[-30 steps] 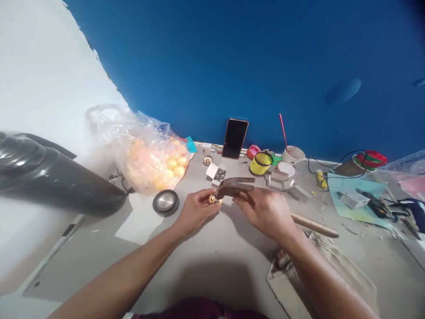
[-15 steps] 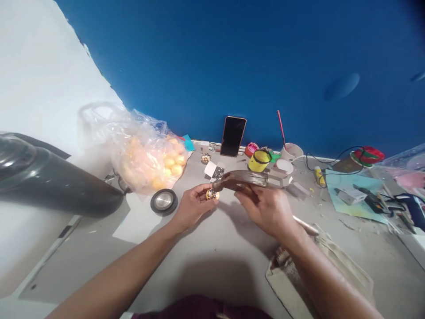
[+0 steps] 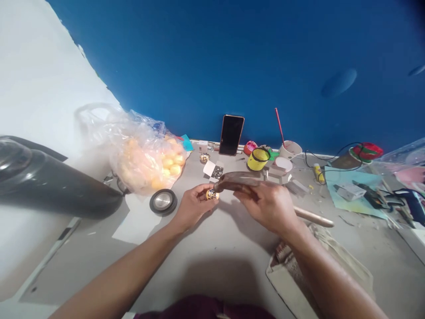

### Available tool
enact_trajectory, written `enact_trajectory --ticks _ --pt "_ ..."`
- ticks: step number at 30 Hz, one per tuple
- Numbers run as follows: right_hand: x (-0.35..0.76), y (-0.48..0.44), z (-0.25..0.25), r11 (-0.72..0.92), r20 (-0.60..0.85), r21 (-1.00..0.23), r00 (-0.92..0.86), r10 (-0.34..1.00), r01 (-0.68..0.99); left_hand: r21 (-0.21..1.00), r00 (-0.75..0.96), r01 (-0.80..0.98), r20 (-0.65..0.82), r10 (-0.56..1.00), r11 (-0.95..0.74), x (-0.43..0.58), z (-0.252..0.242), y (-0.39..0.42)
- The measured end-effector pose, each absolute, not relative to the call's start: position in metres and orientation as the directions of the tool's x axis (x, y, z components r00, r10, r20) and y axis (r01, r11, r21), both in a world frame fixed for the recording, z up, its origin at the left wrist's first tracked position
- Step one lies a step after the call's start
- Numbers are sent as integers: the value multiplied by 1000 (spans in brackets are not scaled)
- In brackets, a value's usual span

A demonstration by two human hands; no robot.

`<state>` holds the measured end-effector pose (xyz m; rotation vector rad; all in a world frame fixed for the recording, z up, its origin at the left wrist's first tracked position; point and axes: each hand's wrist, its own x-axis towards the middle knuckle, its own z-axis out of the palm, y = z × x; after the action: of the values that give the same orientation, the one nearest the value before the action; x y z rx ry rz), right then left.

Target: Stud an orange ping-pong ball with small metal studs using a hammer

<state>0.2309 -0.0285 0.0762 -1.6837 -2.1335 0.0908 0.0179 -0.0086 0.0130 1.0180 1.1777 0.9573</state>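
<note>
My left hand [image 3: 195,204] is closed, fingertips pinching a small orange ball [image 3: 212,194] studded with dark and shiny bits. In my right hand [image 3: 270,206] is a hammer [image 3: 239,178], gripped close to its brown metal head. Its pale handle sticks out beyond my right wrist. The hammer's narrow end is at the top of the ball; whether it touches I cannot tell. Just behind lies an open white box [image 3: 210,169] with small dark, shiny pieces [image 3: 218,172]. Another studded ball [image 3: 205,157] sits farther back.
At left stand a plastic bag of orange balls [image 3: 146,155], a round black lid [image 3: 163,201] and a dark cylinder [image 3: 59,177]. A phone [image 3: 231,135] leans on the blue wall. Yellow [image 3: 258,160] and white [image 3: 290,149] cups stand behind; a cloth bag [image 3: 318,270] lies at right.
The hammer has tilted slightly in my right hand, and more of its handle now shows past the wrist. My left hand and the ball have hardly moved. The view has shifted slightly.
</note>
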Motion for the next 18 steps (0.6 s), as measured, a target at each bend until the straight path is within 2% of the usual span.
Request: enact_trajectory --ticks 3,7,12,15,18 --pt "230 -29 76 241 248 -334 -161 955 911 965 129 -54 -248 960 257 17 14 -9" --pt "230 -26 73 239 184 -284 -192 964 928 939 179 -144 -286 941 313 15 14 -7" --pt "240 -10 62 44 255 -291 33 966 956 772 316 -401 -388 866 493 9 12 -2" --pt "248 3 50 -35 176 -331 98 980 943 647 390 -496 -431 814 580 6 12 0" --pt "253 12 38 -55 114 -352 101 988 934 589 425 -535 -433 795 606 6 11 0"
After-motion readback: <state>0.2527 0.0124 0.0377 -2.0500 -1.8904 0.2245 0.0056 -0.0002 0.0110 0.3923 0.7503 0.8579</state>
